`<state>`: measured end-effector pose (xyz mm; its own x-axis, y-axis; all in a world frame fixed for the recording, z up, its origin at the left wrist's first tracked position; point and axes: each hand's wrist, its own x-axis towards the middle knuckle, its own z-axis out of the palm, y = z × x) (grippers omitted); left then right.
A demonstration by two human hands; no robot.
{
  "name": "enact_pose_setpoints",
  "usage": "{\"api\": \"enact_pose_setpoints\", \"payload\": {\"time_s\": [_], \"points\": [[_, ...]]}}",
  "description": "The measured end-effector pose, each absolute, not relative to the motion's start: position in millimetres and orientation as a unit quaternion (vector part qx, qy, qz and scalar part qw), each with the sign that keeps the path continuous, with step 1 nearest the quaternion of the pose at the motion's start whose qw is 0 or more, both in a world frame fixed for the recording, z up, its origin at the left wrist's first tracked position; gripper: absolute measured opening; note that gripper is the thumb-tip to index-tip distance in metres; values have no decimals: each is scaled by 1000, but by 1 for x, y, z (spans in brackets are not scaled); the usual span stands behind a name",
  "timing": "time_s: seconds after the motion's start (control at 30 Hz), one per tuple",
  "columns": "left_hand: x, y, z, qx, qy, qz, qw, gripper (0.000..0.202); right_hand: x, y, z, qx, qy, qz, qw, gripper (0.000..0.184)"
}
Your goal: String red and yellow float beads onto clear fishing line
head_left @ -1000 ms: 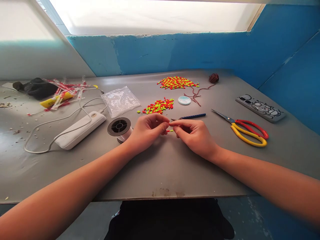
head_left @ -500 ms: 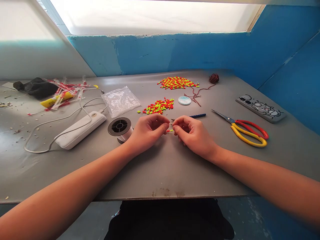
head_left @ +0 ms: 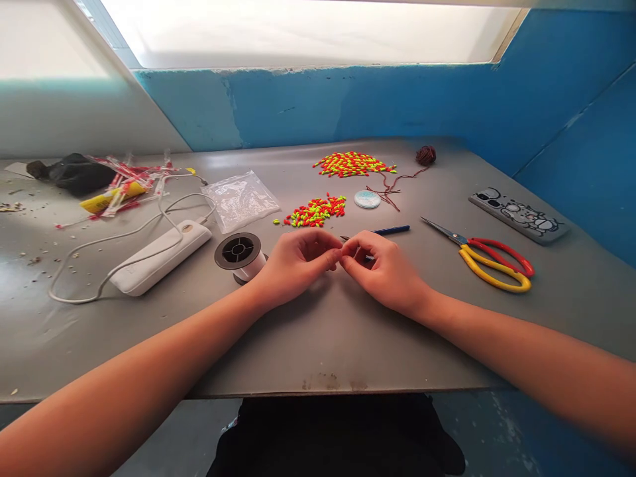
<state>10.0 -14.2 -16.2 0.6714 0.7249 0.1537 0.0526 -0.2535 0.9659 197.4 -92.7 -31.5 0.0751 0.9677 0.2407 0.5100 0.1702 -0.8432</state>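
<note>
My left hand (head_left: pixel 305 260) is closed in a pinch, thumb against the fingers. My right hand (head_left: pixel 376 264) is pinched too, and the fingertips of both hands meet above the table. Whatever lies between them is hidden by the fingers. Just beyond my left hand is a small pile of red and yellow-green beads (head_left: pixel 317 212). A spool of clear line (head_left: pixel 240 255) stands by my left wrist. Behind my right hand lies a dark blue pen-like tool (head_left: pixel 392 230), partly covered by the hand.
Scissors (head_left: pixel 479 255) with red and yellow handles and a phone (head_left: pixel 517 215) lie right. Farther back are a larger bead pile (head_left: pixel 354 164), a round white disc (head_left: pixel 367 199) and a brown cord ball (head_left: pixel 426 156). Left are a plastic bag (head_left: pixel 242 201), a white power bank (head_left: pixel 161 258) and wrappers (head_left: pixel 124 189).
My hands have come together until the fingertips touch. The small red and yellow-green piece seen between them before is now hidden. Everything else on the table stays in place.
</note>
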Motion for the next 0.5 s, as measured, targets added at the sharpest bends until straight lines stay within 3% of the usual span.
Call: {"api": "enact_pose_setpoints", "payload": {"time_s": [0.5], "points": [[9, -11, -22, 765, 278, 231, 533, 16, 199, -93, -32, -602, -657, 272, 362, 7]]}}
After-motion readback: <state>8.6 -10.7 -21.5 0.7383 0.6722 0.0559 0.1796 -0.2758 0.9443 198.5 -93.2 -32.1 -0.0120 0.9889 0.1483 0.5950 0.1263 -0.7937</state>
